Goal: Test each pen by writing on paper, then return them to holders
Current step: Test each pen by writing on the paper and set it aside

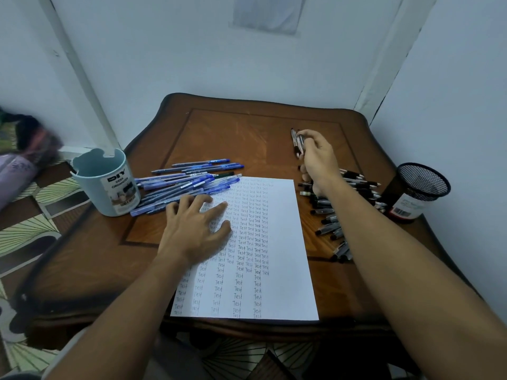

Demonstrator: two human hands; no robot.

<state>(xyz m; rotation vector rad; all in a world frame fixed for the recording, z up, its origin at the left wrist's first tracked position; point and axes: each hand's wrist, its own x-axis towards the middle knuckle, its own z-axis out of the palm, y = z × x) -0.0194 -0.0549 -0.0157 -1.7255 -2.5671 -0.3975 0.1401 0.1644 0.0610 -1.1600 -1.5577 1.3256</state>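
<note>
- Up above the far right of the table, the right hand [315, 157] is gripping a small bundle of black pens [298, 142], fingers curled round the barrels, tips pointing away from the person.
- Lower left, the left hand [196, 226] is lying flat with fingers spread and straight, pressing on the left part of the paper [279, 270]; its fingertips are reaching the near edge of the blue pens.
- The sheet is lying in the middle of the wooden table [238, 133], and columns of the handwritten word "Test" are filling most of it.
- A heap of blue pens [189, 182] is lying loose on the table between the sheet's upper left corner and the light blue holder, some overlapping the sheet's edge.
- A pile of black pens [343, 204] is lying loose just right of the sheet, partly hidden under the right forearm.
- The light blue holder [105, 182], labelled "DIY Desk Organizer", is standing upright at the left; no pens are showing above its rim.
- The black mesh holder [419, 190] is standing at the right edge, looking empty as far as its interior is showing.
</note>
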